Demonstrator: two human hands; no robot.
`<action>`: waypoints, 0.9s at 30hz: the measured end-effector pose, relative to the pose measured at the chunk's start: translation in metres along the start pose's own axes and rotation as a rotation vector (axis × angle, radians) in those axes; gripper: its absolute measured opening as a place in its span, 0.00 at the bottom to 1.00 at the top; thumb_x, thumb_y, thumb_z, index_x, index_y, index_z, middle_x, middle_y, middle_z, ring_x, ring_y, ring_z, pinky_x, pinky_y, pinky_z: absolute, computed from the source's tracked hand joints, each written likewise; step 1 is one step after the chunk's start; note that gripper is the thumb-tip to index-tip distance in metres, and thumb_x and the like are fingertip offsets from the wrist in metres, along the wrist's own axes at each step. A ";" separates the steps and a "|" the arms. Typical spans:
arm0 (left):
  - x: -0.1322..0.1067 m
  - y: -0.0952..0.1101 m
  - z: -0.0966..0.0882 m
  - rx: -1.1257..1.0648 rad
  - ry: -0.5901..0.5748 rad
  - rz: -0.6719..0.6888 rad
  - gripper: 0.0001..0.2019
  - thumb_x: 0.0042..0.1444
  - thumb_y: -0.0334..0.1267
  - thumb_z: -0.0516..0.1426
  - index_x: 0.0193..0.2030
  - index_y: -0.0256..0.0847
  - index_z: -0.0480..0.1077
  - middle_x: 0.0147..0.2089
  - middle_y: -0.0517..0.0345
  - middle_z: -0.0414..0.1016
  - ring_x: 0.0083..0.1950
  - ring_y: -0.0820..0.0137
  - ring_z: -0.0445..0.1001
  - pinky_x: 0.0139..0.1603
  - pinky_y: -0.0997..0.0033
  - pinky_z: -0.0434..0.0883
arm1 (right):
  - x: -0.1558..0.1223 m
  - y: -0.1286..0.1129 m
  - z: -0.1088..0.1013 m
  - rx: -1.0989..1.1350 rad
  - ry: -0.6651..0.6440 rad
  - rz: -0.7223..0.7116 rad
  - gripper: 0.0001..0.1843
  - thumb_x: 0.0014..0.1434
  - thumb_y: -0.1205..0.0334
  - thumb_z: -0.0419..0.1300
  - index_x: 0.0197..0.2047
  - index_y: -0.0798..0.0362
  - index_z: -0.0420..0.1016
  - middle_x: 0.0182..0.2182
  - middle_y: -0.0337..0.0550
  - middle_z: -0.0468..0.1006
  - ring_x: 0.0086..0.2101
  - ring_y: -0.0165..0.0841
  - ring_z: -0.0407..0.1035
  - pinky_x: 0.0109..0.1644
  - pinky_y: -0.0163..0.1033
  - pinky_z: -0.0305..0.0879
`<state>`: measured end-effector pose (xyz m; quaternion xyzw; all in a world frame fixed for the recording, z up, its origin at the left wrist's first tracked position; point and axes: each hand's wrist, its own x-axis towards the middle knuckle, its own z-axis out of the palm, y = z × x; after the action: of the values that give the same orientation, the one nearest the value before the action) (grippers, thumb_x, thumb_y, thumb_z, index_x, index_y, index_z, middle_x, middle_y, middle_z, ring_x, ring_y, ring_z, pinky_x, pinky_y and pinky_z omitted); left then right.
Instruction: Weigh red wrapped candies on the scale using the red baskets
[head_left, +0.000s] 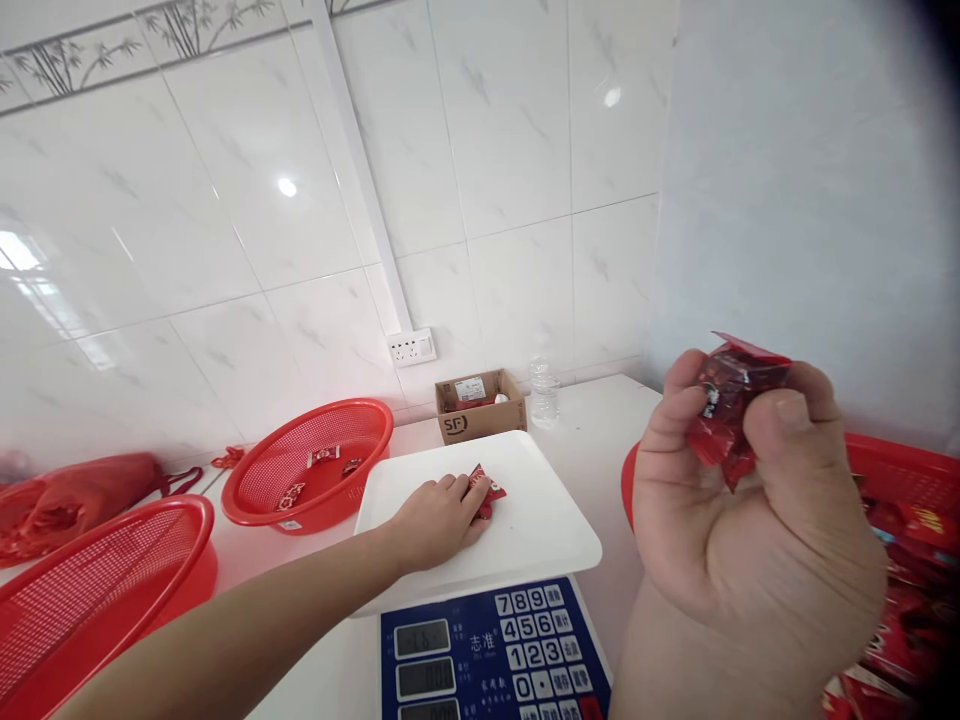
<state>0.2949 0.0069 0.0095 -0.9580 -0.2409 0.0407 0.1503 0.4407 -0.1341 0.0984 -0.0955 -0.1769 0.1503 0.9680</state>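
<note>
My left hand [439, 522] rests on the white pan [540, 520] of a digital scale, fingers curled over a small red snack packet [491, 487] that lies there. Raised at the right, close to the camera, my right hand [765, 520] pinches another red packet [731, 395], its wrapper dark and partly see-through, between thumb and fingers. Below the pan, the blue keypad panel [484, 650] of the scale shows its displays, too faint to read fully. Behind my right hand, a red basket [900, 455] holds many red packets, partly hidden by that hand.
A red basket [251, 490] with several packets stands left of the pan, another red basket [199, 530] nearer at the left. Red bags [97, 490] lie behind it. By the tiled wall are a cardboard box [487, 425] and a clear bottle [544, 390].
</note>
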 end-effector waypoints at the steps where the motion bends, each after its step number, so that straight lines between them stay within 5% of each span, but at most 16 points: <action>1: -0.001 -0.001 -0.001 0.003 0.004 0.013 0.24 0.63 0.43 0.44 0.63 0.34 0.53 0.55 0.41 0.68 0.49 0.55 0.70 0.45 0.56 0.70 | 0.000 0.000 0.000 -0.005 -0.009 -0.001 0.07 0.48 0.71 0.64 0.28 0.49 0.78 0.29 0.27 0.81 0.36 0.23 0.76 0.37 0.22 0.74; 9: -0.004 -0.006 -0.007 0.004 0.011 0.088 0.24 0.58 0.40 0.46 0.62 0.38 0.55 0.57 0.46 0.67 0.48 0.58 0.70 0.44 0.59 0.70 | -0.002 0.003 -0.003 -0.052 -0.056 0.013 0.08 0.49 0.70 0.64 0.29 0.46 0.78 0.31 0.27 0.80 0.37 0.22 0.75 0.39 0.23 0.72; 16: 0.009 -0.007 -0.001 -0.015 0.014 -0.091 0.23 0.63 0.39 0.40 0.63 0.32 0.54 0.51 0.41 0.72 0.49 0.55 0.72 0.41 0.57 0.71 | -0.004 0.002 -0.001 -0.077 -0.034 0.028 0.08 0.47 0.70 0.64 0.28 0.46 0.78 0.31 0.29 0.81 0.37 0.24 0.75 0.37 0.24 0.73; 20: 0.015 -0.009 -0.004 -0.049 -0.001 -0.133 0.19 0.63 0.40 0.42 0.56 0.36 0.62 0.46 0.46 0.74 0.46 0.56 0.73 0.39 0.59 0.72 | -0.005 0.001 0.000 -0.095 -0.017 0.020 0.07 0.47 0.70 0.64 0.28 0.47 0.78 0.30 0.28 0.81 0.36 0.23 0.76 0.36 0.24 0.73; 27: 0.014 -0.011 -0.007 -0.111 0.020 -0.139 0.14 0.60 0.44 0.46 0.48 0.44 0.65 0.56 0.50 0.63 0.44 0.63 0.74 0.39 0.64 0.73 | -0.002 0.001 -0.002 -0.146 -0.005 0.002 0.10 0.51 0.72 0.59 0.28 0.47 0.78 0.29 0.28 0.80 0.35 0.22 0.76 0.36 0.23 0.74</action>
<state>0.3033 0.0212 0.0198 -0.9461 -0.3073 0.0072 0.1019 0.4393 -0.1335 0.0961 -0.1655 -0.1896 0.1382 0.9579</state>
